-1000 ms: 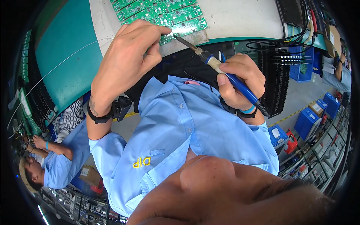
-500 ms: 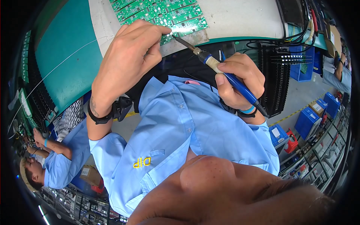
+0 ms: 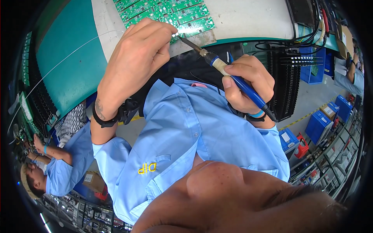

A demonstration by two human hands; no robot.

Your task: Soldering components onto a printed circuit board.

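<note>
Right hand (image 3: 250,83): the grip was closed round the handle of a blue soldering iron (image 3: 248,92), thumb and fingers wrapped about its pale collar end. The iron slanted up and to the left, its tip near the left fingertips, at the near edge of the green circuit boards (image 3: 186,17). Whether the tip touched metal could not be told.

Left hand (image 3: 136,56): the fingers were curled and drawn in, the index fingertip just beside the iron's tip, over the boards' near edge. A thin wire (image 3: 70,60) curved in from the left and passed out of sight behind this hand; whether the grip had hold of it was hidden.

The boards lay flat in close rows on a whitish sheet (image 3: 252,21), which covered part of the teal table (image 3: 68,58). Dark bands circled both wrists, with a turquoise one on the right.

Farther out: black cables (image 3: 268,47) ran at the table's right end, above a black ribbed rack (image 3: 285,83). Blue bins (image 3: 318,127) and a red stool (image 3: 301,146) stood on the floor at right. At left, a co-worker (image 3: 62,174) in light blue sat with one hand raised.
</note>
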